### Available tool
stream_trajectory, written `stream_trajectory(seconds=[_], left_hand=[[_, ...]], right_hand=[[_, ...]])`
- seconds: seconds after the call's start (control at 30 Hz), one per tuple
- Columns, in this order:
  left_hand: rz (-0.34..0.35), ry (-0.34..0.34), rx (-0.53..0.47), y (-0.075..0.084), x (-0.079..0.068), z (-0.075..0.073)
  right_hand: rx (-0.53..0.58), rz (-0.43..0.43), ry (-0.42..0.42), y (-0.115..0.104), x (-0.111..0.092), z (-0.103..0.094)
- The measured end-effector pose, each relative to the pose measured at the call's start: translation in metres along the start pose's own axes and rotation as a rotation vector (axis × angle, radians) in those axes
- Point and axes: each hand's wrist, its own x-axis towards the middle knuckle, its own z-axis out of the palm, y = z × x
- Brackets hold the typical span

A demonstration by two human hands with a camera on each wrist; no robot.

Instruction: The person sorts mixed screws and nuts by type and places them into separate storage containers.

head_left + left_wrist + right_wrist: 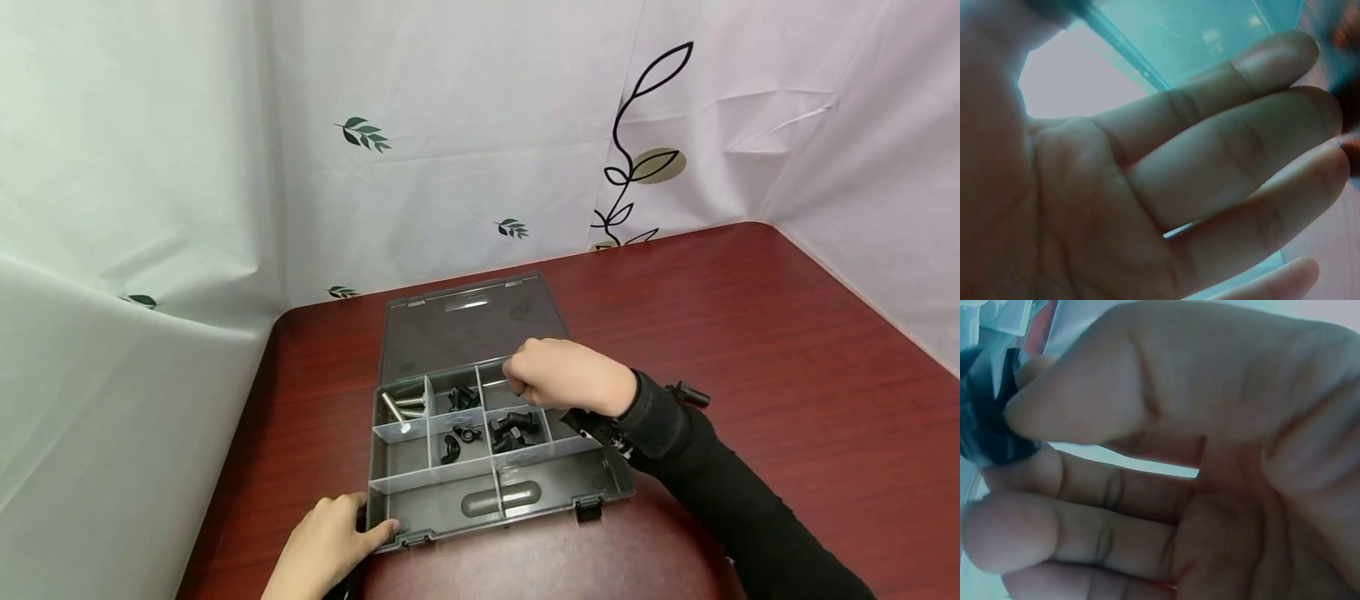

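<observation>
A grey, see-through compartment box (431, 473) lies on the table with its lid (472, 325) folded back. My left hand (330, 533) rests at the box's near left corner, thumb over the rim and fingers along the outside; its fingers look straight in the left wrist view. Over the back right compartments, my right hand (566, 375) pinches a glossy black plastic piece (985, 419) between thumb and fingers; its exact kind is cut off and blurred. Silver bolts (397, 412), small black parts (463, 398), a black curved piece (450, 450) and black fittings (513, 429) sit in separate compartments.
Thin clear dividers (427, 483) split the box. A black latch (588, 508) hangs from its front edge. The reddish-brown table (750, 333) extends to the right, and white leaf-patterned cloth (450, 167) hangs behind and on both sides.
</observation>
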Motion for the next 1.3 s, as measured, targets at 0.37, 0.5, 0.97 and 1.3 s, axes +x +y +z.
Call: stream_trajectory(seconds=[0.37, 0.5, 0.97, 1.3], left_hand=[[0.000, 0.000, 0.006, -0.001, 0.001, 0.001], [0.009, 0.008, 0.006, -0.001, 0.001, 0.001], [0.000, -0.006, -0.005, 0.000, 0.001, 0.000], [-0.019, -0.028, -0.011, 0.000, 0.002, -0.001]], right_hand=[[0.092, -0.106, -0.058, -0.017, 0.023, 0.005], [0.085, -0.148, -0.061, -0.023, 0.028, 0.008], [0.026, -0.276, -0.058, -0.035, 0.050, 0.020], [-0.066, -0.224, -0.032, -0.031, 0.050, 0.021]])
